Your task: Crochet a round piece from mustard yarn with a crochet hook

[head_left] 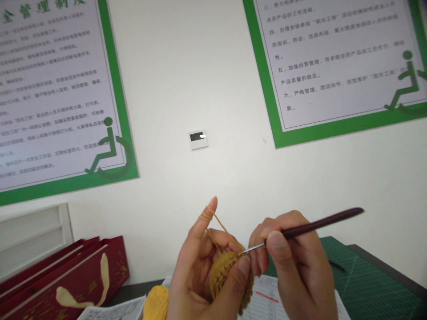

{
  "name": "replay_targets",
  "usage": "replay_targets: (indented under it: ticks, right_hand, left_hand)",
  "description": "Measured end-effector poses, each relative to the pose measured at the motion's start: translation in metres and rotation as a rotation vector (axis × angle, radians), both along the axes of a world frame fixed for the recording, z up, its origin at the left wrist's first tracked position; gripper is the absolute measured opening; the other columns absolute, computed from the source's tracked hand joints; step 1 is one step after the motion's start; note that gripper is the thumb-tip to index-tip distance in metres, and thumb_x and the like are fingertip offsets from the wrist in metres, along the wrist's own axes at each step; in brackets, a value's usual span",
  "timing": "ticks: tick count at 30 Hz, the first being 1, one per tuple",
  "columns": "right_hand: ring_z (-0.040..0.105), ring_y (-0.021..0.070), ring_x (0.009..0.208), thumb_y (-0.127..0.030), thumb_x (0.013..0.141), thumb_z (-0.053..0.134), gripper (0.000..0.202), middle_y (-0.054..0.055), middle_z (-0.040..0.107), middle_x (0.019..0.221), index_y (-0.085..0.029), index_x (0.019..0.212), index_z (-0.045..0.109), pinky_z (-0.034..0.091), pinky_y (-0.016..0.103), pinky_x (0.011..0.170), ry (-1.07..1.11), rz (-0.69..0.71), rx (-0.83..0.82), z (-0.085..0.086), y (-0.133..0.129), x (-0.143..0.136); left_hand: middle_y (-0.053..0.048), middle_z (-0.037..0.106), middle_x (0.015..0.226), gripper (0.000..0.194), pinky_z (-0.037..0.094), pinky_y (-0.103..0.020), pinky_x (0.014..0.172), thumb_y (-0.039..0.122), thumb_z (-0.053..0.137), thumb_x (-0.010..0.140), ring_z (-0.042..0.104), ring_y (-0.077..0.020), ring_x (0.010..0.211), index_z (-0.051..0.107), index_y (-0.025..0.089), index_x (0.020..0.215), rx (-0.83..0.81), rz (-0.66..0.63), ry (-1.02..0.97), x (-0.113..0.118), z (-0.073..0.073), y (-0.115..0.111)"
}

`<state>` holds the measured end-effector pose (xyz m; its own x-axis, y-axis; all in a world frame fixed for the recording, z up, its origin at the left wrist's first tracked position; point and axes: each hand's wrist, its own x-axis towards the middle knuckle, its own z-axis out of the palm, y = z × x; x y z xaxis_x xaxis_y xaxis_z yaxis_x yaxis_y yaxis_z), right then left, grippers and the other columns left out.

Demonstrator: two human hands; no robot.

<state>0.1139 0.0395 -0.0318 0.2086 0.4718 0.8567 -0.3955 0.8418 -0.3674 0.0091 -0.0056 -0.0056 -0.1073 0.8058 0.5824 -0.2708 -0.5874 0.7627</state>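
Observation:
My left hand (203, 275) pinches a rounded mustard-brown crochet piece (224, 271) between thumb and fingers. A strand of yarn (218, 218) loops several times around its raised index finger and runs down to the top edge of the piece. My right hand (293, 258) grips a crochet hook (320, 222) by its dark handle, with the thumb and fingers closed on it. The hook's thin metal shaft (255, 247) points left, and its tip meets the upper edge of the crochet piece near my left thumb. The exact stitch at the tip is too small to make out.
A yellow yarn ball (156, 303) lies left of my left hand. Dark red gift bags (113, 258) stand at the lower left. Papers (267, 289) lie below my hands, and a green cutting mat (373, 284) is at the right. Behind, a wall holds a thermostat (197, 140) and posters.

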Motion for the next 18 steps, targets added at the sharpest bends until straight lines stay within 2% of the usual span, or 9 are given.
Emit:
replay_targets:
  ticks: [3, 6, 12, 18]
  right_hand:
    - [0.051, 0.0084, 0.049, -0.035, 0.103, 0.046, 0.022, -0.007, 0.052, 0.057, -0.023, 0.085, 0.050, 0.043, 0.019, 0.047, 0.057, 0.234, -0.135, 0.007, 0.003, -0.002]
    - [0.047, 0.0066, 0.043, -0.041, 0.100, 0.051, 0.029, -0.009, 0.050, 0.053, -0.022, 0.078, 0.048, 0.038, 0.017, 0.042, 0.074, 0.393, -0.288, 0.010, 0.006, -0.003]
    - [0.046, 0.0063, 0.042, -0.048, 0.095, 0.058, 0.037, -0.009, 0.049, 0.052, -0.021, 0.073, 0.045, 0.032, 0.017, 0.041, 0.072, 0.509, -0.422, 0.014, 0.001, -0.003]
    - [0.037, 0.0057, 0.045, -0.053, 0.092, 0.061, 0.041, -0.007, 0.047, 0.054, -0.019, 0.071, 0.049, 0.025, 0.019, 0.043, 0.068, 0.693, -0.513, 0.016, 0.000, -0.004]
  left_hand:
    - [0.001, 0.066, 0.080, 0.080, 0.047, -0.025, 0.055, 0.016, 0.078, 0.078, 0.065, -0.0160, 0.066, 0.045, 0.043, 0.146, -0.007, -0.087, -0.001, -0.003, 0.001, 0.001]
    - [0.001, 0.067, 0.078, 0.082, 0.049, -0.027, 0.058, 0.016, 0.077, 0.078, 0.065, -0.0154, 0.064, 0.041, 0.040, 0.148, -0.011, -0.113, 0.002, -0.004, 0.003, 0.001]
    - [0.001, 0.068, 0.080, 0.082, 0.052, -0.028, 0.062, 0.014, 0.078, 0.078, 0.066, -0.0155, 0.065, 0.042, 0.039, 0.147, -0.036, -0.096, -0.029, -0.006, 0.004, 0.001]
    - [-0.001, 0.068, 0.081, 0.066, 0.046, -0.022, 0.055, 0.014, 0.079, 0.077, 0.058, -0.0096, 0.060, 0.058, 0.031, 0.137, -0.018, -0.130, -0.109, -0.011, -0.001, 0.010]
